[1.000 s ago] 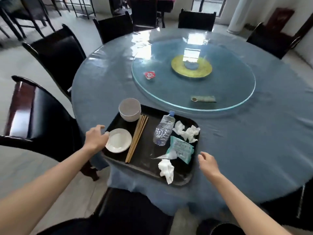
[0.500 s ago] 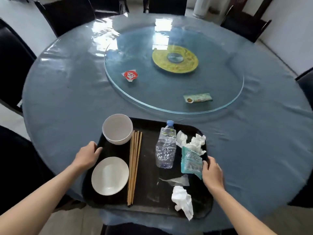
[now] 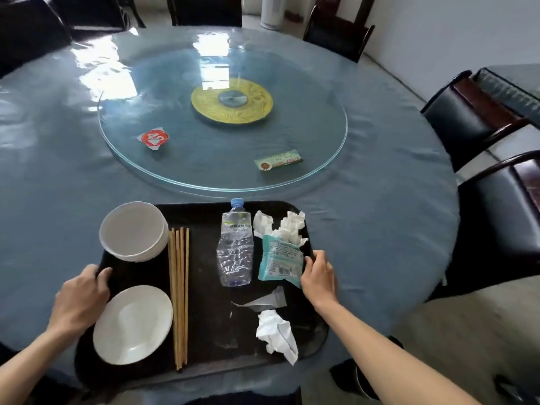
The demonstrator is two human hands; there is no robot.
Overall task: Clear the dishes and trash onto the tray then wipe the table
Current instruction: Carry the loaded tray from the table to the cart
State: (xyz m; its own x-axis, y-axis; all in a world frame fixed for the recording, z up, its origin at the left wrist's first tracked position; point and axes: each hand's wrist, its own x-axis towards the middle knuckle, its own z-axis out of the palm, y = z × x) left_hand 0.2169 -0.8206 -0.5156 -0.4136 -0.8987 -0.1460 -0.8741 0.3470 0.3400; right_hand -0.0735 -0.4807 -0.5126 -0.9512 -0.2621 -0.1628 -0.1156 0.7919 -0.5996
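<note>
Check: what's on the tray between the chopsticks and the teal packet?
Head view: only the crushed water bottle lies between the chopsticks and the teal packet, on the black tray.

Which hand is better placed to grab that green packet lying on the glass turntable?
Right, probably. The green packet lies on the turntable's right side, straight beyond the right hand gripping the tray. The left hand would have to cross over.
</note>
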